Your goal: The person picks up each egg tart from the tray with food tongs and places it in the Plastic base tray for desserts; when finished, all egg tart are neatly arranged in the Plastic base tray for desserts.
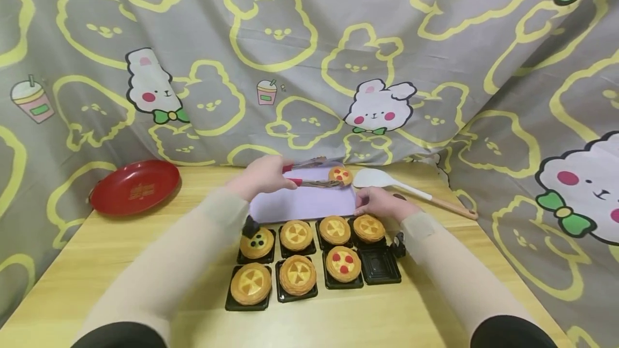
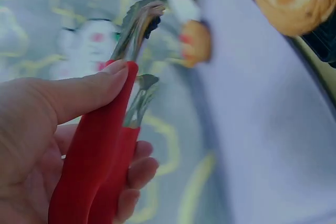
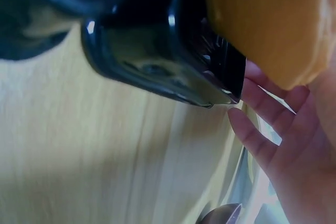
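Observation:
My left hand [image 1: 265, 176] grips red-handled tongs [image 2: 100, 145], thumb on one handle and fingers round the other. The metal arms of the tongs are spread, near an egg tart with red toppings [image 1: 340, 175]. That tart sits at the back right of a lilac tray [image 1: 300, 203]. My right hand [image 1: 382, 203] is at the tray's right front corner, its fingers fairly straight in the right wrist view; whether they touch the tray is unclear. Close to it, a tart [image 1: 369, 228] rests on a black plastic holder [image 3: 152, 61].
Two rows of black holders with tarts stand in front of the tray; one holder [image 1: 380, 265] at front right has no tart. A white spatula [image 1: 374, 179] with a wooden handle lies right. A red plate [image 1: 135, 188] is at left. A patterned curtain [image 1: 290, 69] hangs behind.

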A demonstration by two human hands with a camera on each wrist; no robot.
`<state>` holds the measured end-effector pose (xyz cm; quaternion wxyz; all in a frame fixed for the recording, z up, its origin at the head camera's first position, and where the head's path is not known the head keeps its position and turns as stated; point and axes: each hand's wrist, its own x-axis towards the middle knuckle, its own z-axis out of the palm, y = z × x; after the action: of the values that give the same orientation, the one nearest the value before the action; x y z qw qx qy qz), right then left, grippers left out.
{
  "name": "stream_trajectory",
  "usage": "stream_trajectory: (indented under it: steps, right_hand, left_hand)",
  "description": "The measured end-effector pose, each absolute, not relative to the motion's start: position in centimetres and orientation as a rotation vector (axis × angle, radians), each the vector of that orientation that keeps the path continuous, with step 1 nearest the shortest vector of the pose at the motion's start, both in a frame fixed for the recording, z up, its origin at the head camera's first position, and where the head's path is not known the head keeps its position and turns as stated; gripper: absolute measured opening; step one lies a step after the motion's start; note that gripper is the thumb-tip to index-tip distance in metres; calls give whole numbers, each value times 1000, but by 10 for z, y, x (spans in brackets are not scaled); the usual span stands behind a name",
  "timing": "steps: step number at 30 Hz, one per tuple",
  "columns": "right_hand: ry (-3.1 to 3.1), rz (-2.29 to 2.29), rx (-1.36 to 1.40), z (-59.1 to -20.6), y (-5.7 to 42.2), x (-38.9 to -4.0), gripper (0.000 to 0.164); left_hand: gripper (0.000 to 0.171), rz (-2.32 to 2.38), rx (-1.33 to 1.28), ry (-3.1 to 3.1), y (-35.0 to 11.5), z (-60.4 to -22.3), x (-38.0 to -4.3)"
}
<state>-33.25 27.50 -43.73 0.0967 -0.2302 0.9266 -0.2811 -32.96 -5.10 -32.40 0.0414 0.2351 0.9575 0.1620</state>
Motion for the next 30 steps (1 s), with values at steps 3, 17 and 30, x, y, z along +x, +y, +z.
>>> stream_trajectory:
  steps: [3, 17, 30]
  right_hand:
    - [2719, -836, -680, -440, 272, -333, 18]
    - [2745, -836, -663, -441, 276, -336, 18]
    - [2754, -847, -648, -439, 276, -334, 17]
  left_hand:
    - [68, 510, 647, 2896, -37, -344, -350]
    - [60, 488, 652, 2860, -7, -367, -373]
    - [53, 623, 756, 2827, -25, -355, -350]
